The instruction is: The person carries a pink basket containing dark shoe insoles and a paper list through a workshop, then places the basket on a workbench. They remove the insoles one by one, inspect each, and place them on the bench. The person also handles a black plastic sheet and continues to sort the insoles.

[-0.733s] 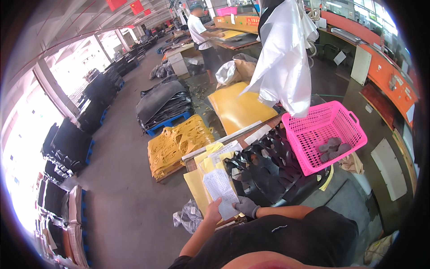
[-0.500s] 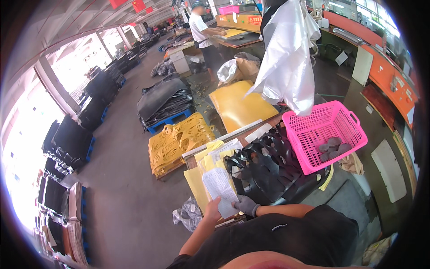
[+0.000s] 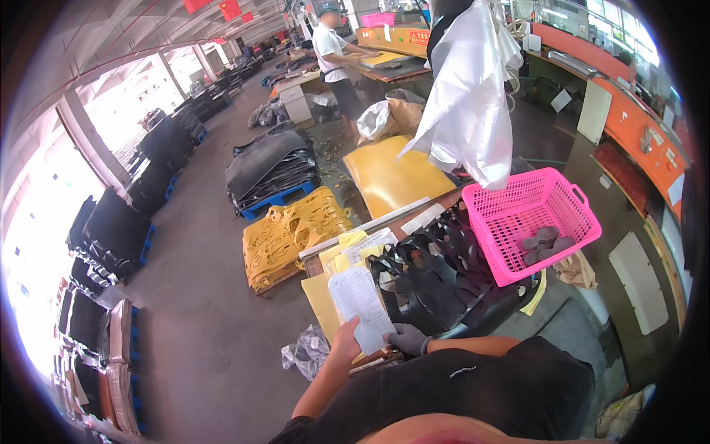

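Note:
A white sheet of paper (image 3: pixel 360 302) with rows of small marks is held over the near left end of the table. My bare left hand (image 3: pixel 346 339) pinches its lower left edge. At its lower right edge, my right hand (image 3: pixel 407 339), in a grey glove, is closed on the same sheet. Under and beyond the sheet lie yellow sheets (image 3: pixel 318 302) and further papers. To the right, black cut-out sheet material (image 3: pixel 433 277) with many holes covers the table. A pink basket (image 3: pixel 503 260) stands at its right end, with several grey pieces (image 3: pixel 546 243) inside.
Yellow perforated scrap (image 3: pixel 292 233) and a stack of yellow sheets (image 3: pixel 399 174) lie beyond the table. Black sheets (image 3: pixel 270 170) sit on a blue pallet further left. White plastic (image 3: pixel 473 103) hangs ahead. A person (image 3: pixel 333 55) works at a far bench. Clear plastic (image 3: pixel 307 351) lies left of the table.
The paper has tilted to face me more and shifted slightly left, with both hands still on it. The far person's arms have moved a little.

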### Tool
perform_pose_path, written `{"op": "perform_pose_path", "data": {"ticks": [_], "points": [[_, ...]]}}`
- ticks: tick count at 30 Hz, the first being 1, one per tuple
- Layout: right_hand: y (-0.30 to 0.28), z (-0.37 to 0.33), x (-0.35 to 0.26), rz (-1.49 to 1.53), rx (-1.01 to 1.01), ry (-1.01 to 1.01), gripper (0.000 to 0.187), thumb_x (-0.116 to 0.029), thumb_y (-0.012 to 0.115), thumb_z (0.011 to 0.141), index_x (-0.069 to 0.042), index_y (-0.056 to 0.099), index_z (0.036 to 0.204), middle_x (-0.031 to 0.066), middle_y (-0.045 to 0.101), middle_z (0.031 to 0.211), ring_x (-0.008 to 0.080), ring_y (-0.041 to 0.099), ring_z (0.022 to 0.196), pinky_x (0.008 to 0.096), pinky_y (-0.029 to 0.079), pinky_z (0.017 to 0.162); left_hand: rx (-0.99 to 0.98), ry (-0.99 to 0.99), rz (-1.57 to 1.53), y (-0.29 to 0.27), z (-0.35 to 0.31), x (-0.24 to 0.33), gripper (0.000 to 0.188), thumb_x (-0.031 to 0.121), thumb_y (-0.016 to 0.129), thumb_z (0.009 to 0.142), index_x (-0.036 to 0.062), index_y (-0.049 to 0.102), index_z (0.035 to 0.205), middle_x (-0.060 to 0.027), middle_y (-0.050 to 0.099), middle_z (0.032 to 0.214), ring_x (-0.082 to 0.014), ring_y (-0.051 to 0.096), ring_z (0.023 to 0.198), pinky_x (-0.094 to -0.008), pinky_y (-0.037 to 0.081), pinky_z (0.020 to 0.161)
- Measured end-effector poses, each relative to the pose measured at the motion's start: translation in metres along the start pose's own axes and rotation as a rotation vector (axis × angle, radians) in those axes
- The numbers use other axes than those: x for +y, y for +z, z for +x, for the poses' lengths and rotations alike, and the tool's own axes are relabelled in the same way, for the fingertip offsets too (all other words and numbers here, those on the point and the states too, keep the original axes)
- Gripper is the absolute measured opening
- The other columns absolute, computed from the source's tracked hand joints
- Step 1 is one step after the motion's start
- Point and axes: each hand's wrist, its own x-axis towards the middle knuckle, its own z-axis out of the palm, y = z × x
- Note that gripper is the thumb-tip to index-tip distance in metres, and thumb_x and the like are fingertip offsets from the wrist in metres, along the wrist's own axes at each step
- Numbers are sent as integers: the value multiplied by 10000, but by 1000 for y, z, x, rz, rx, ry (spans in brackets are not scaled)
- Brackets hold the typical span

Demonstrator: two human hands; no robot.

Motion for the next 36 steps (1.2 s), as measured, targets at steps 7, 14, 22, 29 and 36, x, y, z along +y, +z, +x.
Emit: {"op": "perform_pose_path", "data": {"ticks": [7, 14, 22, 29, 36], "points": [[6, -15, -15, 32, 54, -2, 313, -237, 570, 855, 6, 554, 1051, 59, 604, 921, 120, 571, 773, 256, 465, 676, -85, -33, 36, 20, -13, 4, 437, 199, 370, 922, -27, 327, 1294, -201, 445, 1263, -372, 451, 1148, -496, 358, 968], [10, -27, -31, 23, 98, -46, 280, -204, 575, 857, 0, 568, 1048, 53, 610, 900, 104, 561, 751, 247, 463, 669, -77, -46, 80, 21, -15, -1, 391, 145, 435, 907, -31, 376, 1252, -186, 495, 1198, -363, 505, 1078, -481, 417, 914], [3, -41, -28, -49, 33, 59, 311, -317, 595, 852, -24, 561, 955, 25, 583, 762, 81, 528, 669, 237, 425, 601, 83, 33, 176, 16, -7, 1, 360, 112, 416, 904, -37, 398, 1231, -168, 513, 1177, -334, 519, 1060, -465, 425, 908], [-5, -47, -23, -85, 21, 117, 325, -350, 564, 870, -36, 556, 954, 27, 577, 753, 94, 534, 678, 253, 434, 619, 178, 77, 242, 21, -7, -3, 351, 102, 425, 896, -28, 417, 1221, -150, 529, 1160, -310, 532, 1043, -457, 431, 905], [-7, -39, -21, -65, 18, 226, 238, -278, 540, 890, -41, 550, 915, 21, 581, 750, 88, 541, 692, 248, 437, 646, 238, 111, 292, 13, 9, -7, 336, 97, 458, 881, -32, 439, 1191, -146, 545, 1130, -300, 558, 993, -460, 459, 852]]}}
